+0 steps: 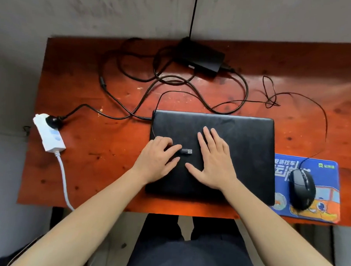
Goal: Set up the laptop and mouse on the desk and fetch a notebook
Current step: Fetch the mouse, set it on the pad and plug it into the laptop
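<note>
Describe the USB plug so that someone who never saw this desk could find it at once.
Start at the closed black laptop in the middle of the orange desk. On its lid, between the two hands, lies the USB plug, its black end at the left hand fingertips. Its short silver metal tip is the only bright thing on the dark lid.
</note>
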### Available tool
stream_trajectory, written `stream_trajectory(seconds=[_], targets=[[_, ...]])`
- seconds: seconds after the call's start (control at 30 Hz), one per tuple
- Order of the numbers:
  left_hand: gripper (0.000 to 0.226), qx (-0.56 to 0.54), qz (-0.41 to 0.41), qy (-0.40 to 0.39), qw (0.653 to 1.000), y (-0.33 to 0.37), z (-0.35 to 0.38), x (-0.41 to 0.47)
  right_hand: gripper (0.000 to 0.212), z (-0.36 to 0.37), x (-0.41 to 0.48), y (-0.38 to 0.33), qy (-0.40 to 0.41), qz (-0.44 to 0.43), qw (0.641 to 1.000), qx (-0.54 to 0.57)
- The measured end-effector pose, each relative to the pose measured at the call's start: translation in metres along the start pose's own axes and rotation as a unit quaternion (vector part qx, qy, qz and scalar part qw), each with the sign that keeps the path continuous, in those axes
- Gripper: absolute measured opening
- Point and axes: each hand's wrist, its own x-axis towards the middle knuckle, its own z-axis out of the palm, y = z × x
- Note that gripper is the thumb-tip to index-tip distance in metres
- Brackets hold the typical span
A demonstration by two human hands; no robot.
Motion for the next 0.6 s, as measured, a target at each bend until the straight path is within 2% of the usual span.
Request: stream_trajectory(seconds=[0.23,0.3,0.4,0.47,0.6], targets=[[0.023,-0.002,-0.041,0.120,0.992,-0.005,0.025,0.007,0.098,0.006,0.004,0.002,0.038,-0.003,0.999,-0.024],[0.021,-0.017,-0.089,0.145,0.985,-0.006,0.030,0.001,0.097,0.010,0.003,0.001,0.044,0.002,0.999,-0.031],[0.018,-0.058,-0.206,0.188,0.959,-0.015,0.026,-0.011,0.095,0.013,0.003,0.000,0.060,0.009,0.997,-0.047],[0.019,-0.075,-0.251,0.199,0.944,-0.028,0.022,-0.023,0.094,0.016,0.003,-0.001,0.064,0.011,0.996,-0.058],[0.025,-0.054,-0.254,0.179,0.949,-0.058,0.020,-0.055,0.080,0.023,0.006,-0.010,0.131,0.022,0.991,-0.024]])
